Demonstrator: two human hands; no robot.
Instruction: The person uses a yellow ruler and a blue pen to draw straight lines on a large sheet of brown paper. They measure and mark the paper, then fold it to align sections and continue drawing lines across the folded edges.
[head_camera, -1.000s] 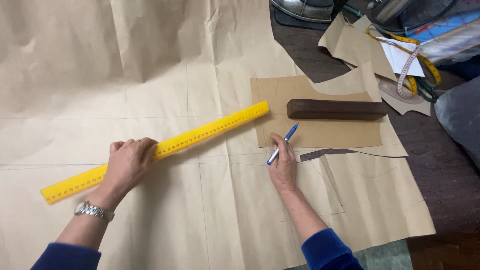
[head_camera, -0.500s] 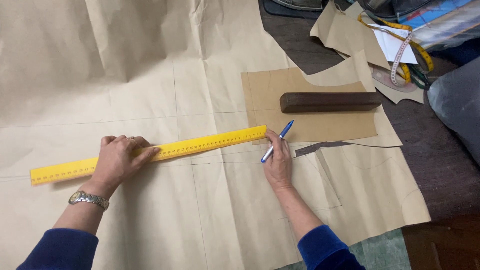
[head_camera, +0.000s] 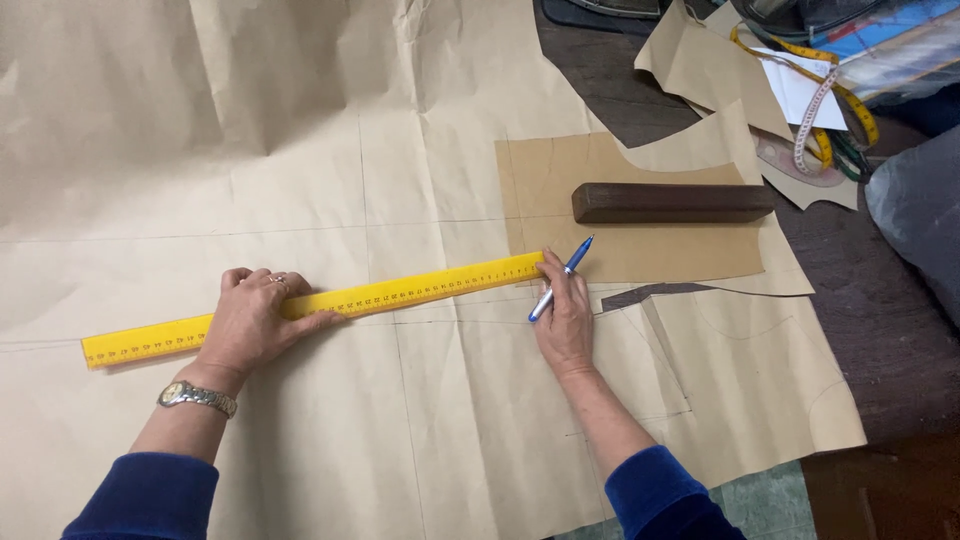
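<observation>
The yellow ruler (head_camera: 330, 305) has swung from a steep slant to lie nearly level across the brown paper (head_camera: 300, 150), and it has slid toward the desk's left edge. Its right end now meets the lower left corner of the darker card piece (head_camera: 640, 215); judging by that, the ruler is now lined up along a faint pencil line.

The left hand (head_camera: 255, 320) lies flat and spread on the ruler, pressing it down, gripping nothing. The right hand (head_camera: 565, 315) rests on the paper at the ruler's right end, fingers closed on a blue pen (head_camera: 560, 278) whose tip points up and away from the paper, as before.

A dark wooden block (head_camera: 672, 202) sits on the card. At the desk's far right corner lie a tape measure (head_camera: 835, 110) and paper scraps, partly cut off by the frame. The pencil lines are too faint to follow fully.
</observation>
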